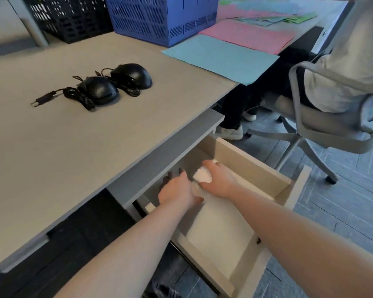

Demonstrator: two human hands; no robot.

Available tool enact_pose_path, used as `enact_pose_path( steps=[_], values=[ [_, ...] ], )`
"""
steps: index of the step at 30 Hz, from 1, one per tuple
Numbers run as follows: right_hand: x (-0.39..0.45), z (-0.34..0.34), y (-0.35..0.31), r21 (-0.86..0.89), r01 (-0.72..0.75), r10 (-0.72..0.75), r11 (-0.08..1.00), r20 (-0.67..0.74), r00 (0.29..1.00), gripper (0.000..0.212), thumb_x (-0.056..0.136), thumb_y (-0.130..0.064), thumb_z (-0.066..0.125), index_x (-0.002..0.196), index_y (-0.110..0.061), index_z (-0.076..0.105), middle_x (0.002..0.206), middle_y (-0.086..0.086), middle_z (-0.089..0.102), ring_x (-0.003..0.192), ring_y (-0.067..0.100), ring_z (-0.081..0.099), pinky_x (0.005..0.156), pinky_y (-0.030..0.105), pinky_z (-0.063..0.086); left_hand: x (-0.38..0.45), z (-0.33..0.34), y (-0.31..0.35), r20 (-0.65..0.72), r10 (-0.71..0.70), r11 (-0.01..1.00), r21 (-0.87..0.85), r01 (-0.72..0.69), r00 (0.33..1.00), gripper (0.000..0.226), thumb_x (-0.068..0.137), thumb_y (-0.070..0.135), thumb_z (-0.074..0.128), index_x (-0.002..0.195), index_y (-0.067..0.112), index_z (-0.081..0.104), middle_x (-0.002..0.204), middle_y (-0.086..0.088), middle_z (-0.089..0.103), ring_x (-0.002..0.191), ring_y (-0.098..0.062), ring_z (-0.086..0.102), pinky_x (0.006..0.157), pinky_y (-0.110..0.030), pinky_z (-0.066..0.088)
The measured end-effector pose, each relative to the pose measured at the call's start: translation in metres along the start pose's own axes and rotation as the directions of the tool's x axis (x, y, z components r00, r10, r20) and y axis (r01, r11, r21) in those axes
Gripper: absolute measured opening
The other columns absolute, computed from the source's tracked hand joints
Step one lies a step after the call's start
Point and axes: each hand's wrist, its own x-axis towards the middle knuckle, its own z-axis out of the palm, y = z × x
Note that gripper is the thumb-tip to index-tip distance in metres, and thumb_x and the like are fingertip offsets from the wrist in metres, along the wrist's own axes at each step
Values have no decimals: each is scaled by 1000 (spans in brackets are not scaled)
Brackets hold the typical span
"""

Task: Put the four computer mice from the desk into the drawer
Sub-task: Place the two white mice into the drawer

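Note:
Two black wired mice lie side by side on the grey desk (63, 143): the nearer black mouse (100, 89) with its coiled cable and plug, and the farther black mouse (132, 75). The wooden drawer (252, 168) under the desk is pulled out. Both my hands are inside its back part. My right hand (219, 179) is closed over a white mouse (201, 176). My left hand (177, 190) reaches under the desk edge onto a dark object (170, 176), mostly hidden; whether it is held is unclear.
A blue perforated crate (159, 18) and a black crate (69, 16) stand at the desk's back. Blue paper (220, 59) and pink paper (248, 36) lie to the right. A person sits on a grey office chair (323, 117) right of the drawer.

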Motion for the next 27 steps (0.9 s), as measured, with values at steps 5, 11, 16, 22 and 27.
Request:
enact_pose_path(
  steps=[5,11,16,22,27],
  values=[
    [3,9,0,42,5,-7,999,34,999,70,83,-35,67,143,-21,34,135,12,46,123,30,50,99,35,42,6,10,-1,24,2,1000,-3,-2,1000,113,66,57,75,149,19,8,152,-12,25,137,-31,30,106,-41,33],
    [0,6,0,27,27,-28,999,16,999,61,88,-34,61,142,-20,37,134,11,50,123,29,50,100,36,42,3,9,0,31,1,1000,-15,-1,1000,117,63,59,77,150,20,8,151,-12,24,137,-31,32,105,-42,36],
    [-13,-7,-3,-20,48,-48,999,-12,999,45,94,-29,50,137,-19,42,131,13,53,118,31,54,95,37,45,-10,-4,0,-3,24,1000,4,-24,1000,100,70,57,73,146,18,20,146,-13,33,135,-32,35,103,-44,39],
    [-40,-57,-21,41,45,-36,998,-196,980,34,97,-22,41,127,-18,56,120,8,67,110,28,62,92,39,52,-41,-52,10,-115,216,974,100,-205,970,25,89,31,56,105,12,54,113,-10,58,104,-30,56,73,-35,43],
    [-60,-101,-68,89,190,-139,978,-402,905,32,97,-19,43,122,-16,62,114,4,70,104,23,64,90,37,52,-75,-115,21,-318,365,931,125,-343,875,13,91,19,47,81,12,51,95,-14,64,81,-32,54,64,-34,36]
  ],
)
